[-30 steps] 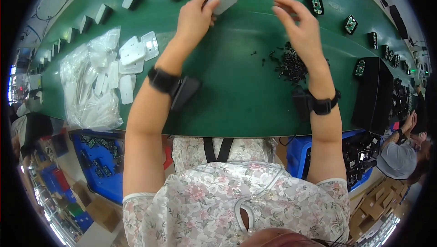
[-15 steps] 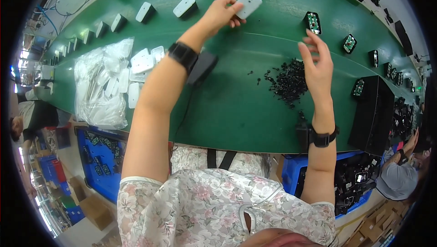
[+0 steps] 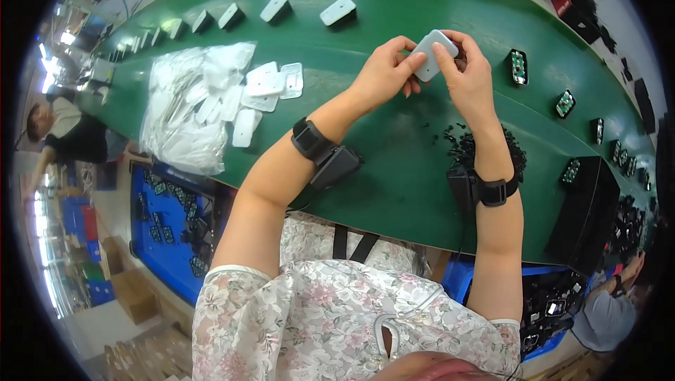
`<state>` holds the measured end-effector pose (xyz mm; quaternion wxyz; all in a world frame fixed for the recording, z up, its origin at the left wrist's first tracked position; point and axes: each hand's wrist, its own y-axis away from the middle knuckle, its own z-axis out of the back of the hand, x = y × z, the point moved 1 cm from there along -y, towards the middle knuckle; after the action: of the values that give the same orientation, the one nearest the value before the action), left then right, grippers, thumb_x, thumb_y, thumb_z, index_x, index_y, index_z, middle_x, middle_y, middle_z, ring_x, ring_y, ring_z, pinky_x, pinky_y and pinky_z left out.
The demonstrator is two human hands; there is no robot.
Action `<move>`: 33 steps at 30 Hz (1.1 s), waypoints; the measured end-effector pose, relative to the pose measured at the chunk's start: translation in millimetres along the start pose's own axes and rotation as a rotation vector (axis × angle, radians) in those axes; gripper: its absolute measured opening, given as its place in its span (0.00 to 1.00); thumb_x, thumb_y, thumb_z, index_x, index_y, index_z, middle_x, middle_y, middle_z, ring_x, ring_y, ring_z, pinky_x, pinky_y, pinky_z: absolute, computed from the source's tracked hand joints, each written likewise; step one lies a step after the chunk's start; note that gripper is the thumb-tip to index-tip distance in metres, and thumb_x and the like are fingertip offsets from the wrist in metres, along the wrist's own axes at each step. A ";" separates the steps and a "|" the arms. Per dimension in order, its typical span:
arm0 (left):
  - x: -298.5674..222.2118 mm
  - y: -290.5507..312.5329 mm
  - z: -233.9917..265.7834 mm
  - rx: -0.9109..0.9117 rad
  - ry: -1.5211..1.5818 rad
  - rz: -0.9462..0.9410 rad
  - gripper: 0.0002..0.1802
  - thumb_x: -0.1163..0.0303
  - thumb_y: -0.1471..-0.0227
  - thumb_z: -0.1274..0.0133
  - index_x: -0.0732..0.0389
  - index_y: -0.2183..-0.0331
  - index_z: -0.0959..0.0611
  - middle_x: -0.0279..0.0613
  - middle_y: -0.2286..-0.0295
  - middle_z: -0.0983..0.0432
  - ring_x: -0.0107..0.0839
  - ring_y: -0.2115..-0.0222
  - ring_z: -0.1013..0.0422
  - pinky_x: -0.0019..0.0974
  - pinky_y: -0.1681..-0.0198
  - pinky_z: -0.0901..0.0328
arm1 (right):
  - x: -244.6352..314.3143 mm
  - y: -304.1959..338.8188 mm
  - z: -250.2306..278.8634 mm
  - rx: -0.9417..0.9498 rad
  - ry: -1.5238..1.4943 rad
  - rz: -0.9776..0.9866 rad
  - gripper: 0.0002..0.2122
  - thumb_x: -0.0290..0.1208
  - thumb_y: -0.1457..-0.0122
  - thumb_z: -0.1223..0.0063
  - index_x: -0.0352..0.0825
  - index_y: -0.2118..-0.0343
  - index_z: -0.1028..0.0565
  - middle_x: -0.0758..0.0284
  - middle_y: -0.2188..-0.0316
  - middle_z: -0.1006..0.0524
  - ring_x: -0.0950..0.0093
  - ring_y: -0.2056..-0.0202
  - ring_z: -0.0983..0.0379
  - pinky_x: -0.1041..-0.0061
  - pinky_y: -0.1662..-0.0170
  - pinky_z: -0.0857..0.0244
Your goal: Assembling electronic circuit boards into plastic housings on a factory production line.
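Note:
Both my hands hold a white rounded plastic cover [image 3: 430, 54] with small holes, above the far middle of the green table. My left hand [image 3: 388, 72] pinches its left edge, thumb on top. My right hand [image 3: 470, 75] grips its right side, thumb pressed on the face and fingers behind. Whatever is under the cover is hidden. Right of it, an open black case with a green circuit board [image 3: 519, 67] stands on the table. Nearer me, beside and partly behind my right wrist, lies a pile of small black screw-like parts [image 3: 460, 145].
White-topped black cases [image 3: 337, 12] run in a row along the far left. A clear plastic bag [image 3: 184, 128] and loose white covers [image 3: 246, 126] lie at left. More open cases [image 3: 565, 103] and a black box [image 3: 582, 216] stand at right. Blue bins [image 3: 144, 240] flank me; other people are at both sides.
My left hand has brought the white cover right and nearer. My right hand, empty and spread before, has moved to the cover and taken hold of it. The whole view has shifted.

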<state>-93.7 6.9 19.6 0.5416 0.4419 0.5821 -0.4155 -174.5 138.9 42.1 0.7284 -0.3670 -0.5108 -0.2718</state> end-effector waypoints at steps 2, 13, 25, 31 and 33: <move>-2.8 1.6 4.7 -0.012 0.018 -0.011 0.12 0.68 0.43 0.52 0.67 0.62 0.30 0.44 0.77 0.24 0.24 0.83 0.30 0.25 0.82 0.38 | -4.3 -4.4 -0.5 0.046 -0.002 0.044 0.15 0.32 0.42 0.48 0.27 0.56 0.30 0.65 0.64 0.26 0.80 0.63 0.30 0.81 0.59 0.35; 22.1 -63.3 28.6 -0.096 -0.063 0.078 0.15 0.65 0.41 0.55 0.67 0.59 0.30 0.48 0.74 0.22 0.25 0.80 0.29 0.25 0.79 0.35 | -21.8 6.2 26.9 -0.241 0.408 0.286 0.16 0.33 0.43 0.46 0.31 0.54 0.29 0.65 0.64 0.26 0.77 0.65 0.29 0.78 0.60 0.35; 27.7 -114.1 63.4 -0.152 -0.534 0.378 0.26 0.54 0.45 0.52 0.74 0.65 0.26 0.48 0.79 0.23 0.30 0.84 0.28 0.31 0.83 0.35 | -11.9 99.8 71.2 0.062 0.965 0.096 0.14 0.31 0.54 0.38 0.34 0.65 0.26 0.66 0.68 0.29 0.67 0.67 0.31 0.70 0.64 0.35; 14.1 -28.3 33.7 -0.370 -1.092 -0.108 0.20 0.54 0.48 0.49 0.60 0.62 0.27 0.52 0.67 0.25 0.49 0.65 0.28 0.45 0.64 0.33 | -31.3 96.2 77.5 0.072 0.865 0.115 0.06 0.22 0.51 0.44 0.31 0.71 0.28 0.65 0.73 0.32 0.70 0.74 0.36 0.75 0.69 0.38; 12.6 16.1 42.8 -0.255 -1.276 -0.487 0.13 0.61 0.49 0.47 0.61 0.69 0.26 0.45 0.70 0.27 0.43 0.69 0.29 0.43 0.68 0.32 | -29.5 95.0 75.3 0.071 0.848 0.117 0.05 0.22 0.50 0.44 0.31 0.72 0.29 0.65 0.73 0.32 0.70 0.74 0.36 0.75 0.69 0.39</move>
<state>-67.2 -29.2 4.0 0.7168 -0.0991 0.2768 -0.6323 -152.1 256.1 5.5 0.9002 -0.2260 -0.1537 -0.3391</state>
